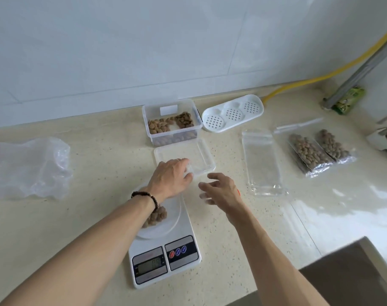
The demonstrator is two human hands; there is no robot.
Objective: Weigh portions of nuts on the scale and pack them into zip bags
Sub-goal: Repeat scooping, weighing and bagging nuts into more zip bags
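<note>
The scale [164, 250] bears no brand that can be read; its display shows digits too blurred to make out, and beside it sit three round buttons, one red and two blue. It lies near the front edge of the worktop [104, 164], its long axis running front to back, display end toward the person, tilted slightly. A small heap of nuts [157, 216] rests on its round plate, partly hidden by the left wrist.

The left hand [171, 177] reaches past the scale, fingers curled on the near rim of a clear lid [188, 156] lying flat behind the scale. The right hand [221, 188] hovers just right of it, fingers spread and relaxed, holding nothing.

Behind the lid stands a clear box [172, 120] of nuts with a blank white label. An empty zip bag [262, 162] lies flat to the right, long axis front to back; two filled bags [318, 149] lie side by side further right, toward the right edge.
</note>
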